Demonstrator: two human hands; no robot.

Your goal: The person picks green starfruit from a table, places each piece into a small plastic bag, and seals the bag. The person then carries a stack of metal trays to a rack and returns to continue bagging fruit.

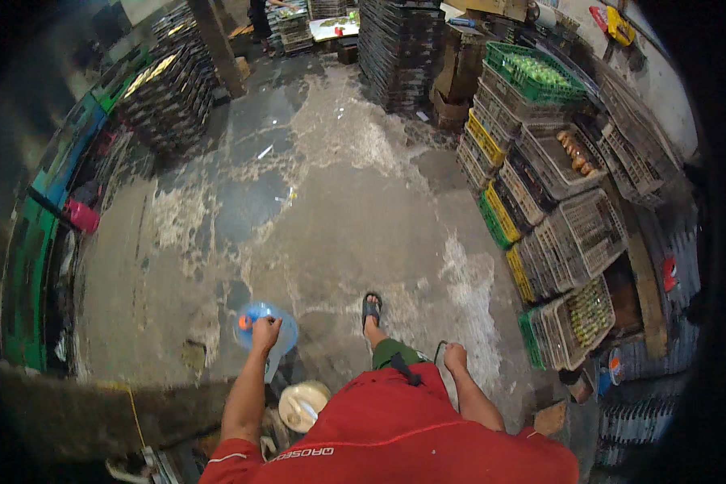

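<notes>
At the lower middle left, my left hand [267,333] grips the top of a clear blue plastic water jug [285,337], beside its orange cap [245,322]. My right hand [455,356] is closed at the right of my body, around a thin dark looped handle or cord [440,349]; what hangs from it, if anything, is hidden. Between the hands show my red shirt [387,417], green shorts [393,352] and one foot in a dark sandal [372,308]. A cream round lidded container [303,406] stands behind the jug, near my left side.
Stacked plastic crates [556,242] line the right side, some with produce. Dark tray stacks [399,54] rise at the far middle and left [169,100]. A pink container [81,216] lies by the green structure [27,290] at left. A person [260,24] stands far back.
</notes>
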